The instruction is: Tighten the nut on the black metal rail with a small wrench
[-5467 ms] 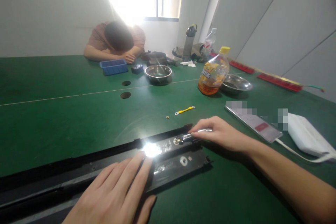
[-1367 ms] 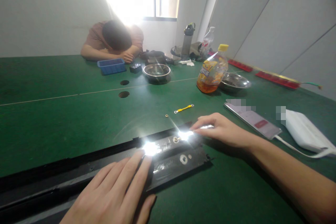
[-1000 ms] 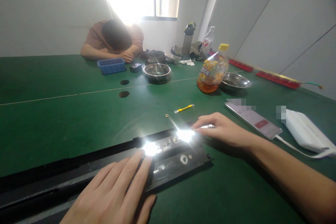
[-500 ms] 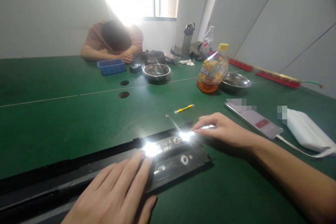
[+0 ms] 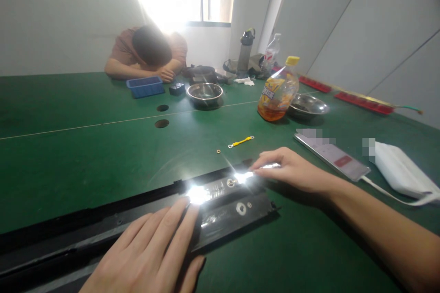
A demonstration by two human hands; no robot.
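Note:
A long black metal channel (image 5: 220, 225) lies slantwise on the table, with bright glare on its inner face. My left hand (image 5: 151, 247) lies flat over it with fingers stretched out, the thumb by the near edge. Toward the channel's right end, my right hand (image 5: 287, 167) pinches a shiny metal wrench (image 5: 271, 165). The wrench's far end meets the channel near a small nut (image 5: 231, 183); glare hides the exact contact. Past the channel lie a small brass-coloured nut (image 5: 218, 151) and a yellow wire with ring terminals (image 5: 241, 142).
Right of my hand lie a phone (image 5: 332, 155) with a cable and a white pouch (image 5: 402, 169). Farther back stand a drink bottle (image 5: 275, 100), two steel bowls (image 5: 205, 93) and a blue bin (image 5: 145, 88). A person (image 5: 147, 52) leans on the table's far side.

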